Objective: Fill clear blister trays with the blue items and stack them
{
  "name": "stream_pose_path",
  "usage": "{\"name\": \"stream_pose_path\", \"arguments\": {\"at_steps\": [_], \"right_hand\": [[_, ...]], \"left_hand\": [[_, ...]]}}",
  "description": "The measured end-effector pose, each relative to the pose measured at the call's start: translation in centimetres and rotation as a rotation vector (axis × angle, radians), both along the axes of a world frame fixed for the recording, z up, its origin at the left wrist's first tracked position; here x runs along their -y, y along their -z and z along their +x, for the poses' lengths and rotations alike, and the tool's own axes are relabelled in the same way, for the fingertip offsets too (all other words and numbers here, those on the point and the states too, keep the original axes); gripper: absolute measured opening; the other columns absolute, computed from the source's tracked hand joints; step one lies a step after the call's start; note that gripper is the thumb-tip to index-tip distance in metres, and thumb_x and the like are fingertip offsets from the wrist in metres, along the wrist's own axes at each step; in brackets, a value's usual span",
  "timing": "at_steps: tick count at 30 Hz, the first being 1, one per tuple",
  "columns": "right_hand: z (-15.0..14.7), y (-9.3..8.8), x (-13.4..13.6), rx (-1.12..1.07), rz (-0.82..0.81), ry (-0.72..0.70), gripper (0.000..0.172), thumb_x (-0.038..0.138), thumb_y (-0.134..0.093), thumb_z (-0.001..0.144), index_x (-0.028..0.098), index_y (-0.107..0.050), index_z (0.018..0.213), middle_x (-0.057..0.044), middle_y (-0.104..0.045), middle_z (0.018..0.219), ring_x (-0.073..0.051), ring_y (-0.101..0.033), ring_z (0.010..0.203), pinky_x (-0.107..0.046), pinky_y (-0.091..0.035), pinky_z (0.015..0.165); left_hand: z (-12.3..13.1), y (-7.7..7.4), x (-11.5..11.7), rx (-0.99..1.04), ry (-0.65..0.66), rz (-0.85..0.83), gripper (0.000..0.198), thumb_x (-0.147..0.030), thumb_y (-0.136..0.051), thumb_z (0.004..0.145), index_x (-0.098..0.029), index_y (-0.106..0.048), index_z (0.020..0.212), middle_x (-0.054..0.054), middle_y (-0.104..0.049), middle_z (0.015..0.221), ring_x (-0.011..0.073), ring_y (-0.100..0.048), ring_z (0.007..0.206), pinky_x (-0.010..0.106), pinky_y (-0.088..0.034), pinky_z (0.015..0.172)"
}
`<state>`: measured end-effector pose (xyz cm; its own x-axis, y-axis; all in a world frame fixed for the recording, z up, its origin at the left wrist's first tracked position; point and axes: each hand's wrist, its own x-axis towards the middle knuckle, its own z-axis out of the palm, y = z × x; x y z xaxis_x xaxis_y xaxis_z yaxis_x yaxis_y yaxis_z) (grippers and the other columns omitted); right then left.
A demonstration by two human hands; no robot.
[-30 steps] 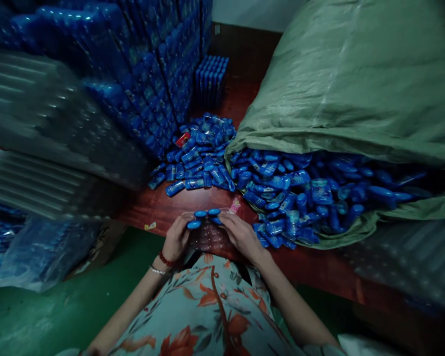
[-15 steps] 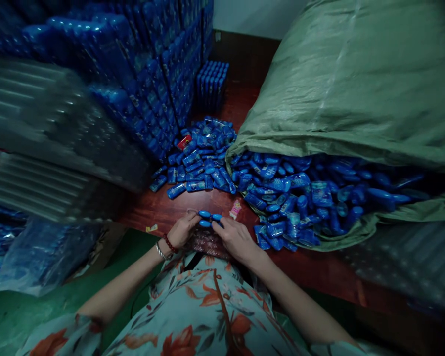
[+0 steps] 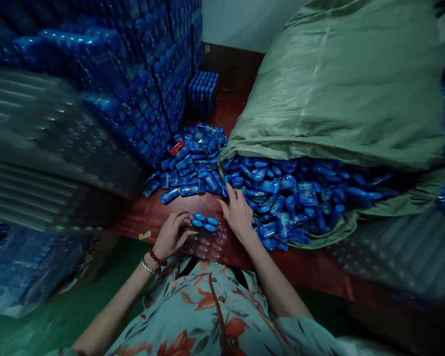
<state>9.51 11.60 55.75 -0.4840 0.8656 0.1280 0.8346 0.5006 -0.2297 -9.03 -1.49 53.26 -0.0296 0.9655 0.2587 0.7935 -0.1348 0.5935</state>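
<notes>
**Counting four blue bottles (image 3: 196, 223) in the clear tray (image 3: 207, 246)**

Grouped as two rows of two at the tray's far end, close to the near edge of the tabletop (image 3: 152, 210). Turned with oval ends upward; long across from left to right, dipping slightly toward the right.

Can see two hands. At the tray's left side, a left hand (image 3: 168, 236) with curved fingers, thumb apart from them; cannot tell whether pinching the rim. At the near edge of the loose pile (image 3: 187, 173), a right hand (image 3: 239, 212) with thumb and forefinger apart; cannot tell whether touching a bottle there.

Can count one red item (image 3: 177, 148) among the blue in that pile, and one upright block (image 3: 202, 94) behind it. To the right, one green sack (image 3: 337, 104), gaping toward the near side, filled at the mouth with overlapping bottles (image 3: 307, 194), too many to count. Also two ridged plastic stacks (image 3: 33, 195) at the left.
</notes>
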Motion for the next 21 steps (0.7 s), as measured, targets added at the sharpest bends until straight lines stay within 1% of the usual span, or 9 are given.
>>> {"name": "stream_pose_path", "arguments": {"at_steps": [3, 6, 9, 11, 13, 14, 16, 19, 21], "right_hand": [[-1.1, 1.3, -2.1, -0.048, -0.083, -0.005, 0.038, 0.027, -0.040, 0.092, 0.018, -0.049, 0.127, -0.011, -0.057, 0.110, -0.021, -0.058, 0.093, -0.028, -0.047, 0.073], [-0.5, 1.9, -2.3, -0.399, -0.200, 0.056, 0.033, 0.028, -0.038, 0.091, 0.016, -0.056, 0.116, -0.010, -0.062, 0.105, -0.019, -0.061, 0.087, -0.029, -0.049, 0.074], [2.6, 1.1, -0.8, -0.753, -0.481, 0.169, 0.034, 0.034, -0.043, 0.087, 0.015, -0.058, 0.111, -0.005, -0.066, 0.077, -0.016, -0.062, 0.063, -0.028, -0.051, 0.059], [5.8, -0.2, 1.0, -0.792, -0.647, 0.185, 0.035, 0.037, -0.048, 0.083, 0.015, -0.060, 0.107, -0.003, -0.066, 0.069, -0.015, -0.059, 0.054, -0.027, -0.050, 0.053], [9.5, -1.6, 3.2, -0.663, -0.705, 0.126, 0.031, 0.038, -0.050, 0.082, 0.018, -0.063, 0.103, -0.005, -0.069, 0.084, -0.016, -0.063, 0.064, -0.028, -0.051, 0.059], [11.3, -2.1, 4.5, -0.545, -0.700, 0.076, 0.028, 0.036, -0.049, 0.083, 0.020, -0.065, 0.101, -0.005, -0.069, 0.094, -0.017, -0.064, 0.074, -0.029, -0.051, 0.066], [14.9, -2.3, 7.0, -0.223, -0.674, 0.003, 0.024, 0.029, -0.047, 0.084, 0.024, -0.067, 0.098, -0.005, -0.069, 0.099, -0.019, -0.064, 0.090, -0.031, -0.048, 0.079], [18.7, -1.1, 10.2, 0.226, -0.602, 0.089, 0.024, 0.018, -0.048, 0.080, 0.024, -0.068, 0.090, -0.006, -0.070, 0.093, -0.019, -0.065, 0.086, -0.028, -0.047, 0.074], [20.1, 0.0, 11.6, 0.400, -0.535, 0.151, 0.024, 0.016, -0.048, 0.080, 0.024, -0.068, 0.090, -0.007, -0.070, 0.093, -0.019, -0.066, 0.085, -0.026, -0.047, 0.071]], "left_hand": [[1.2, -0.2, -0.3, -0.182, 0.079, 0.006, 0.059, -0.040, -0.050, 0.088, -0.017, -0.031, 0.138, 0.016, -0.039, 0.139, 0.0276, -0.034, 0.131, 0.045, -0.032, 0.106], [2.7, 0.4, -0.4, -0.337, 0.139, -0.054, 0.060, -0.041, -0.044, 0.090, -0.020, -0.024, 0.143, 0.013, -0.034, 0.145, 0.0281, -0.020, 0.138, 0.050, -0.019, 0.111], [3.9, 1.0, -0.3, -0.370, 0.081, -0.079, 0.059, -0.039, -0.039, 0.092, -0.018, -0.020, 0.144, 0.013, -0.032, 0.147, 0.0271, -0.019, 0.139, 0.049, -0.016, 0.111], [4.5, 1.2, -0.3, -0.371, 0.042, -0.076, 0.058, -0.037, -0.037, 0.093, -0.016, -0.020, 0.144, 0.014, -0.032, 0.146, 0.0269, -0.021, 0.138, 0.049, -0.018, 0.111], [4.8, 1.2, -0.3, -0.374, 0.014, -0.078, 0.057, -0.037, -0.038, 0.093, -0.016, -0.022, 0.144, 0.014, -0.034, 0.145, 0.0276, -0.022, 0.138, 0.049, -0.019, 0.110], [4.9, 1.3, -0.4, -0.377, 0.004, -0.081, 0.057, -0.037, -0.038, 0.092, -0.016, -0.024, 0.143, 0.014, -0.034, 0.145, 0.0283, -0.022, 0.138, 0.050, -0.019, 0.110], [5.2, 1.4, -0.6, -0.386, -0.016, -0.089, 0.057, -0.039, -0.040, 0.091, -0.016, -0.028, 0.142, 0.013, -0.035, 0.144, 0.0302, -0.022, 0.137, 0.051, -0.019, 0.110], [5.7, 1.7, -0.9, -0.398, -0.040, -0.099, 0.056, -0.042, -0.042, 0.090, -0.016, -0.033, 0.139, 0.014, -0.036, 0.144, 0.0327, -0.023, 0.137, 0.054, -0.017, 0.109], [5.9, 1.8, -1.0, -0.401, -0.047, -0.105, 0.057, -0.043, -0.043, 0.090, -0.015, -0.034, 0.139, 0.016, -0.035, 0.144, 0.0336, -0.023, 0.137, 0.055, -0.015, 0.109]]}}
